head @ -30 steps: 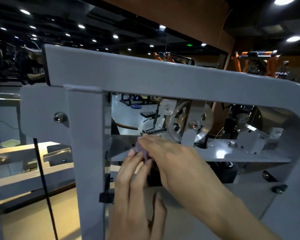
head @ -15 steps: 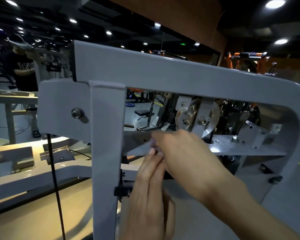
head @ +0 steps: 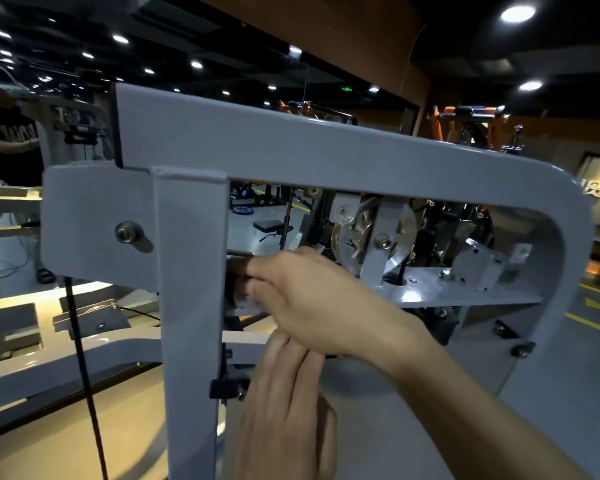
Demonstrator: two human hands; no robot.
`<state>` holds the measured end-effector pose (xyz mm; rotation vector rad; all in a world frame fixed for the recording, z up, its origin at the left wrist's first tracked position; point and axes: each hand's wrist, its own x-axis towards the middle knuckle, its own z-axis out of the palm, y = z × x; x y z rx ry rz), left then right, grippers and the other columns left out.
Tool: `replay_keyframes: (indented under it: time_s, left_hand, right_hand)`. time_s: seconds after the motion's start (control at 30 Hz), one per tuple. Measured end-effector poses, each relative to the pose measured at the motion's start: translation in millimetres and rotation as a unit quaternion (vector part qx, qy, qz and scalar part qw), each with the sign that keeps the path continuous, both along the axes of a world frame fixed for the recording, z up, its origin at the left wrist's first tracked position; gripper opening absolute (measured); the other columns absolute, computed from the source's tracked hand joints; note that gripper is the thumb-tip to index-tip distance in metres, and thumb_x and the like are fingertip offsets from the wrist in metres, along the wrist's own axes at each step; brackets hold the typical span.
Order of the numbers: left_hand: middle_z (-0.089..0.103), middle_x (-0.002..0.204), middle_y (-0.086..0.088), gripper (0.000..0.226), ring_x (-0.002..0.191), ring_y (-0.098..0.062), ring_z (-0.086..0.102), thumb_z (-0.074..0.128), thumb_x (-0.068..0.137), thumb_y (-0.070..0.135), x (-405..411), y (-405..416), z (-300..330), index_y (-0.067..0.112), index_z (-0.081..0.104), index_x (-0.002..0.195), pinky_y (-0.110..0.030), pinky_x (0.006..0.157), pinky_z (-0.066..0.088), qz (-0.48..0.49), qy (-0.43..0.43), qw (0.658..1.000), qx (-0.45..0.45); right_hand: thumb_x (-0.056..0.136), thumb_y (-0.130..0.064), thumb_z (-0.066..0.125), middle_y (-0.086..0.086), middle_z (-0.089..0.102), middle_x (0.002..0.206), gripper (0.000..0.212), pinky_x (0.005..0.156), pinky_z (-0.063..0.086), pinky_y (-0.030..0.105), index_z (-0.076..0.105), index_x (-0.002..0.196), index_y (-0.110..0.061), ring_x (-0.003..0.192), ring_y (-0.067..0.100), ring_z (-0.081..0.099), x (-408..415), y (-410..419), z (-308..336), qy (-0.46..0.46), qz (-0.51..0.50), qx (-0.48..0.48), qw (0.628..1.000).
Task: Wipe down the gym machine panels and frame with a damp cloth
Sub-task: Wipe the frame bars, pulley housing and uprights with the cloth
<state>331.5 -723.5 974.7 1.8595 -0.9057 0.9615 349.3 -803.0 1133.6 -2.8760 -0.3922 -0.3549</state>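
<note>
The grey gym machine frame [head: 291,150] fills the view, with a thick upright post [head: 191,306] at centre. My right hand [head: 319,299] reaches into the frame opening, fingers curled on a small pale cloth [head: 239,301] pressed against the inner edge of the post. Most of the cloth is hidden by the fingers. My left hand [head: 288,410] lies lower down with straight fingers held together. Its fingertips are tucked under my right hand, against the lower panel.
A metal pulley [head: 354,233] and a grey inner shelf plate [head: 447,292] sit right of my hands. A black cable [head: 80,358] hangs left of the post, below a bolt [head: 129,232]. A person [head: 11,143] stands far left; orange machines [head: 465,126] stand behind.
My right hand has slid left along the inner plate to the post with the cloth. My left hand has moved up under it. The view has shifted left.
</note>
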Motion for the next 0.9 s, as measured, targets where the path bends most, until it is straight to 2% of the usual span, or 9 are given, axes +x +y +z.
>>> replay_keyframes:
  time_s: [0.07,0.13,0.2,0.27,0.37,0.53,0.73,0.8,0.9]
  left_hand:
    - [0.029,0.158,0.007,0.056,0.149,-0.020,0.032,0.042,0.083,0.014,1.3,-5.3,-1.6,0.014,0.050,0.139,-0.030,0.116,0.030,0.020,-0.013,1.000,-0.009]
    - [0.035,0.158,0.004,0.057,0.152,-0.019,0.032,0.043,0.082,0.011,0.7,-11.3,-3.7,0.010,0.054,0.138,-0.038,0.119,0.032,0.036,-0.025,0.999,-0.024]
    - [0.045,0.157,-0.003,0.058,0.154,-0.020,0.032,0.045,0.082,0.007,0.2,-16.1,-3.9,0.006,0.061,0.138,-0.044,0.121,0.032,0.058,-0.038,0.997,-0.025]
    - [0.051,0.153,-0.007,0.057,0.152,-0.025,0.035,0.048,0.081,0.001,0.5,-21.8,-3.7,0.007,0.060,0.136,-0.043,0.124,0.029,0.080,-0.057,0.995,-0.013]
    - [0.056,0.148,-0.007,0.057,0.149,-0.026,0.039,0.057,0.072,-0.008,-0.4,-31.8,-1.5,0.008,0.069,0.126,-0.040,0.126,0.024,0.088,-0.081,0.993,0.003]
    - [0.060,0.145,-0.006,0.066,0.146,-0.026,0.045,0.056,0.075,-0.011,-1.4,-53.0,11.7,0.013,0.065,0.136,-0.046,0.124,0.028,0.075,-0.112,0.991,0.014]
    - [0.061,0.143,-0.003,0.060,0.144,-0.020,0.048,0.046,0.079,-0.005,-3.7,-92.5,28.8,0.008,0.064,0.135,-0.043,0.123,0.031,0.037,-0.112,0.993,0.016]
    - [0.059,0.145,-0.003,0.059,0.145,-0.019,0.047,0.046,0.080,0.002,-3.5,-104.2,32.7,0.008,0.064,0.136,-0.042,0.124,0.029,0.034,-0.107,0.993,0.031]
    - [0.057,0.148,-0.001,0.058,0.146,-0.017,0.045,0.046,0.082,0.006,-3.4,-119.2,34.2,0.010,0.062,0.138,-0.041,0.127,0.024,0.051,-0.104,0.992,0.044]
  right_hand:
    - [0.108,-0.022,0.044,-0.008,0.053,0.078,0.022,0.066,0.034,0.032,0.048,0.086,-0.024,0.076,0.015,0.049,-11.7,-5.0,-7.1,-0.042,0.033,0.002,0.999]
    - [0.108,-0.026,0.044,-0.010,0.065,0.105,0.017,0.086,0.046,0.034,0.059,0.104,-0.023,0.099,0.012,0.058,-28.9,-24.8,-17.1,-0.068,0.044,0.016,0.997]
    - [0.106,-0.043,0.044,-0.009,0.059,0.143,0.040,0.110,0.041,0.032,0.059,0.136,-0.021,0.133,0.010,0.050,-47.3,-46.8,-25.5,-0.072,0.010,-0.011,0.997]
    - [0.100,-0.060,0.041,-0.012,0.049,0.154,0.061,0.118,0.033,0.024,0.052,0.148,-0.024,0.142,0.007,0.041,-63.7,-66.2,-33.6,-0.102,-0.034,-0.052,0.993]
    - [0.098,-0.059,0.045,-0.010,0.056,0.148,0.059,0.113,0.031,0.018,0.058,0.143,-0.023,0.136,0.006,0.048,-74.5,-86.3,-42.4,-0.151,-0.053,-0.079,0.984]
    - [0.100,-0.036,0.050,-0.006,0.062,0.142,0.044,0.115,0.038,0.024,0.064,0.138,-0.018,0.132,0.007,0.055,-91.9,-141.7,-51.4,-0.209,-0.063,-0.074,0.973]
    - [0.101,-0.033,0.045,-0.004,0.063,0.141,0.044,0.108,0.046,0.031,0.065,0.136,-0.014,0.131,0.011,0.058,-109.8,-205.6,-58.0,-0.245,-0.106,-0.056,0.962]
    - [0.101,-0.030,0.043,-0.001,0.067,0.136,0.043,0.103,0.053,0.036,0.067,0.132,-0.013,0.126,0.014,0.061,-100.0,-207.7,-54.8,-0.233,-0.086,-0.054,0.967]
    - [0.104,-0.027,0.044,-0.006,0.068,0.124,0.029,0.091,0.058,0.043,0.060,0.128,-0.024,0.115,0.020,0.065,-77.4,-200.1,-34.9,-0.133,-0.090,-0.048,0.986]
